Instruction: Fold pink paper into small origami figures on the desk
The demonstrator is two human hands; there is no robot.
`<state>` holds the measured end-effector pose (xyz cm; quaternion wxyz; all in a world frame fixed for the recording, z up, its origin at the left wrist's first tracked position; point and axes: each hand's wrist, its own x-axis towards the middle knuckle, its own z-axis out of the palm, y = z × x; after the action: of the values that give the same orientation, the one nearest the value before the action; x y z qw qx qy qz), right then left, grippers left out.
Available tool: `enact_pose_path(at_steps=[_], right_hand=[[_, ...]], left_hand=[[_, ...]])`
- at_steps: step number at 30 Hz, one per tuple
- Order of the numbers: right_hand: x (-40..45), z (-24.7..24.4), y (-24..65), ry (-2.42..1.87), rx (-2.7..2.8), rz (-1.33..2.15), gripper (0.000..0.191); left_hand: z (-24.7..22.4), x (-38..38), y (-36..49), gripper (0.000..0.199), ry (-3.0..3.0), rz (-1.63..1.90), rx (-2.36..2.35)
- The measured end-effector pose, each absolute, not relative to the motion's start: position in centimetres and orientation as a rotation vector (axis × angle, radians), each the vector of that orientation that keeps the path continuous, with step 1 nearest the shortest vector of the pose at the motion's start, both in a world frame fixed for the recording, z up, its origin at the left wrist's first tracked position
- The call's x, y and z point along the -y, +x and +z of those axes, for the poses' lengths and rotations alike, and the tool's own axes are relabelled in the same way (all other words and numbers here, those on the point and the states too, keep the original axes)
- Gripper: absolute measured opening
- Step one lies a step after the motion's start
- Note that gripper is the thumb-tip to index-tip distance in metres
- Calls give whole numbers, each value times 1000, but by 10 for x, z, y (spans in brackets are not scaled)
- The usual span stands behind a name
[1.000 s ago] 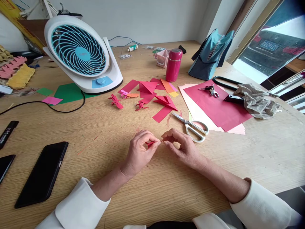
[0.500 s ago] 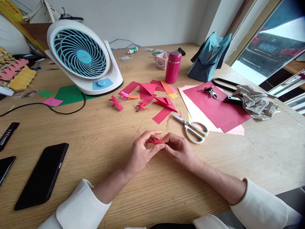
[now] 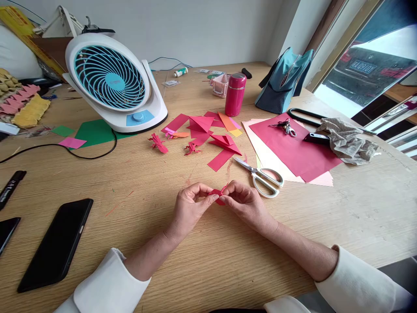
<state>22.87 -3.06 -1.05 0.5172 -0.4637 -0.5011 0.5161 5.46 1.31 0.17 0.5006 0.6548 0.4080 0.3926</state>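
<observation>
Between my two hands is a small folded red paper piece (image 3: 218, 197), held above the wooden table. My left hand (image 3: 192, 206) pinches its left side with thumb and index finger. From the right, my right hand (image 3: 246, 204) pinches it too, its other fingers curled. Thin red points stick up near the right fingertips. Beyond my hands lie two small folded red figures (image 3: 158, 143) (image 3: 192, 148) and several red paper pieces (image 3: 220, 160). White-handled scissors (image 3: 260, 176) rest just past my right hand, blades pointing up and left.
A white fan (image 3: 156, 104) stands at the back left, its black cable (image 3: 94, 156) looping across the table. A black phone (image 3: 55, 243) lies left. Farther back are a pink bottle (image 3: 235, 95) and blue bag (image 3: 283, 82). Red sheets (image 3: 296, 152) lie right, under keys (image 3: 286, 127).
My left hand has shifted slightly left, and its thumb and index finger now close on the paper's left edge. More of the red piece shows between the hands. The view has tilted slightly.
</observation>
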Motion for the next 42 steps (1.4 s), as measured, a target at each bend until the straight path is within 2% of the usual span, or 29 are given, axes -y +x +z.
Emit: enact_pose_path(at_steps=[5, 9, 19, 29, 35, 42], right_hand=[[33, -6, 231, -1179, 1385, 1087, 26], [34, 4, 232, -1200, 1500, 991, 25], [29, -1, 234, -1108, 1270, 1291, 33], [28, -4, 235, -1179, 1444, 1107, 30], [29, 2, 235, -1233, 1561, 1018, 28], [29, 4, 234, -1264, 1505, 1095, 26]], left_hand=[[12, -20, 49, 6, 1936, 924, -936], [18, -20, 46, 7, 1912, 821, -946], [13, -11, 55, 12, 1815, 891, -1005], [17, -22, 47, 8, 1993, 769, -977], [16, -18, 48, 6, 2033, 813, -983], [20, -14, 50, 13, 2126, 861, -997]])
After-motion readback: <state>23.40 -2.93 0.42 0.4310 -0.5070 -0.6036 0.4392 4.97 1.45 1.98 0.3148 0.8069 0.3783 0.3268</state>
